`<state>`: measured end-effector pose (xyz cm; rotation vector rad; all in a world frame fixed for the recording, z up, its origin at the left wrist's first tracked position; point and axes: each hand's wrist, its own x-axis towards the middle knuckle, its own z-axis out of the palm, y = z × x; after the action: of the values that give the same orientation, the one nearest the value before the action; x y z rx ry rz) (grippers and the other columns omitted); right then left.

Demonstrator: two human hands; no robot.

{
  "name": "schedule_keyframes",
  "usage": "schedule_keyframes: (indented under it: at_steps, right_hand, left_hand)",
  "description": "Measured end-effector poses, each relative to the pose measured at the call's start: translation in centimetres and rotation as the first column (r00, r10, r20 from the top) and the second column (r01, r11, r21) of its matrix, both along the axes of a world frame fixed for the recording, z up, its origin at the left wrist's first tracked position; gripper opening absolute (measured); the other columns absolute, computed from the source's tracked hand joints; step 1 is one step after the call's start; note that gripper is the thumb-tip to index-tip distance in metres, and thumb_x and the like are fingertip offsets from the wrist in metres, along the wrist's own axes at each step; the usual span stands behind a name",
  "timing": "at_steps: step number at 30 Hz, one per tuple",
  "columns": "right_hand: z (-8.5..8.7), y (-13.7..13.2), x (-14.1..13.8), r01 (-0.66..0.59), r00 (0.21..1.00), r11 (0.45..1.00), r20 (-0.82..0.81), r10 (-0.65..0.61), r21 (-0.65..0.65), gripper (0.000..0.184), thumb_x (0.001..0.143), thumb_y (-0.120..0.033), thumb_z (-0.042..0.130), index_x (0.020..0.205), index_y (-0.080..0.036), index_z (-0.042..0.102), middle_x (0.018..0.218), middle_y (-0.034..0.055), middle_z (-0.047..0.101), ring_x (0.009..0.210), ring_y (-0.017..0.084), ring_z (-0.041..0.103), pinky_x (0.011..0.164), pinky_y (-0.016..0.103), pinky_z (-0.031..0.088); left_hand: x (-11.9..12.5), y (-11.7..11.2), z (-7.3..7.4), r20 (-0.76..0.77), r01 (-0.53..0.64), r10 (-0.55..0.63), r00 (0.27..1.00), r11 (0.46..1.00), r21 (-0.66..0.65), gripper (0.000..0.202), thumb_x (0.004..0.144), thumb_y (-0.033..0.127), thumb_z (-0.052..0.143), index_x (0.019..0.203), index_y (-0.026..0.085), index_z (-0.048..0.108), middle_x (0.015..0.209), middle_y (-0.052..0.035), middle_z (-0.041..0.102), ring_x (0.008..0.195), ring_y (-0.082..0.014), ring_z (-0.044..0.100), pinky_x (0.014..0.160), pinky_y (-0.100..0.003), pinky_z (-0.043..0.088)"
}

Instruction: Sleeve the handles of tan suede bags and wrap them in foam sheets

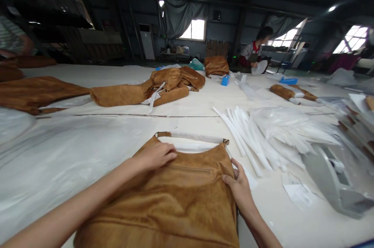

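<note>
A brown suede-look handbag (172, 197) lies in front of me, its zipped side facing up and its top pointing away. The strap (195, 137) at its top is wrapped in white material. My left hand (154, 156) rests on the bag's upper left, beside the opening, with its fingers stretched over the surface towards the right. At the upper right edge, my right hand (238, 185) pinches the side of the bag, thumb on top and fingers around the edge. The bag's lower end runs out of view.
White foam strips (242, 135) and a pile of clear plastic bags (286, 127) lie on the right, near a grey tape dispenser (336, 182). Plastic sheeting (58, 162) covers the left. More brown bags (166, 84) lie farther back. A co-worker (254, 51) stands across the table.
</note>
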<state>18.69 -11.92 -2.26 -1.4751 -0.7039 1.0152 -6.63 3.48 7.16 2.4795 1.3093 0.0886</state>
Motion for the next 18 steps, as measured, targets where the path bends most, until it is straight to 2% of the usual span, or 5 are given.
schedule_keyframes:
  at_steps: [2,5,11,15,18]
  right_hand:
    - [-0.1,0.0,0.1,-0.005,1.000,1.000,0.018,0.005,0.023,0.073,0.070,-0.030,0.062,0.137,-0.017,0.036,0.109,0.0083,0.067,0.102,0.027,0.067,0.088,0.038,0.052]
    - [-0.4,-0.2,-0.4,-0.003,0.999,1.000,0.046,0.002,0.030,0.072,0.070,-0.027,0.059,0.137,-0.018,0.035,0.109,0.0081,0.067,0.099,0.026,0.066,0.088,0.039,0.052]
    - [-0.9,-1.2,-3.4,-0.018,0.999,0.997,-0.044,0.022,0.075,0.072,0.074,-0.025,0.057,0.141,-0.020,0.032,0.107,0.0056,0.068,0.096,0.024,0.067,0.086,0.037,0.053]
    - [-1.5,-2.7,-5.6,-0.058,0.997,0.992,-0.046,0.064,0.112,0.071,0.079,-0.028,0.057,0.145,-0.023,0.032,0.117,0.0058,0.067,0.107,0.024,0.065,0.092,0.038,0.052]
    - [-1.9,-3.5,-7.1,-0.058,0.997,0.988,-0.031,0.064,0.143,0.072,0.080,-0.031,0.057,0.148,-0.025,0.032,0.131,0.0061,0.061,0.124,0.028,0.055,0.102,0.042,0.047]
  left_hand:
    - [-0.7,-0.4,-1.8,-0.017,0.019,-0.019,1.000,1.000,-0.025,0.023,0.081,0.034,0.053,0.085,0.023,0.073,0.096,-0.0069,0.076,0.092,-0.0266,0.068,0.082,-0.032,0.049]
    - [0.9,-0.2,-2.0,0.016,0.057,-0.056,0.998,0.998,-0.038,0.030,0.085,0.036,0.047,0.092,0.023,0.073,0.103,-0.0088,0.074,0.100,-0.0280,0.067,0.089,-0.035,0.047]
    - [12.0,-0.1,-0.6,0.066,0.145,-0.141,0.988,0.988,-0.057,0.034,0.089,0.037,0.044,0.101,0.024,0.072,0.109,-0.0061,0.074,0.104,-0.0255,0.066,0.088,-0.032,0.047]
    - [18.6,-1.1,-2.9,-0.032,0.056,-0.060,0.998,0.994,-0.098,0.052,0.092,0.053,0.036,0.092,0.017,0.073,0.105,-0.0162,0.073,0.100,-0.0326,0.068,0.080,-0.037,0.050]
    - [20.7,-1.8,-4.6,-0.103,-0.014,0.006,0.995,0.997,-0.074,0.051,0.088,0.054,0.043,0.096,0.012,0.071,0.108,-0.0225,0.071,0.104,-0.0372,0.066,0.082,-0.041,0.050]
